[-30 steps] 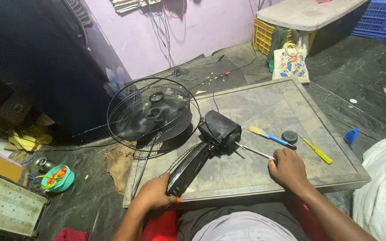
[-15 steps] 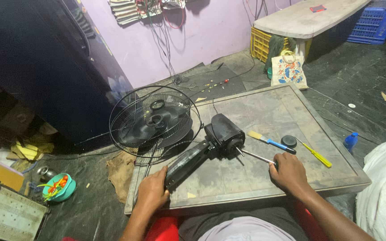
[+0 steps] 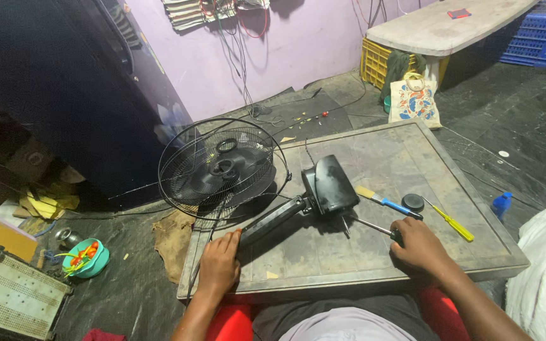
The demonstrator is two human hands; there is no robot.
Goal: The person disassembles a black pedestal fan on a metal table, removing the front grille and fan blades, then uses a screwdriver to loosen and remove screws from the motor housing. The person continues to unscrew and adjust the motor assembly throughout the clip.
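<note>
Looking down, we see our left hand laid over the near end of a black fan stand arm, fingers curled down on it and holding it against the grey board across our lap. From that hand the arm runs up and to the right to the black motor housing, which lies on the board well beyond our fingertips.

Our right hand is closed around the dark handle of a screwdriver; its thin metal shaft reaches from the fist to the left, with the tip close under the motor housing. We cannot tell whether the tip touches it.

Just beyond the right hand's knuckles sits a small round black cap. A blue-handled tool lies beside that cap, between the hand and the housing. To the right of the knuckles lies a yellow-handled screwdriver, apart from the hand.

Farther off from the left hand, up and beyond it, the black wire fan guard stands at the board's left edge, tilted.
</note>
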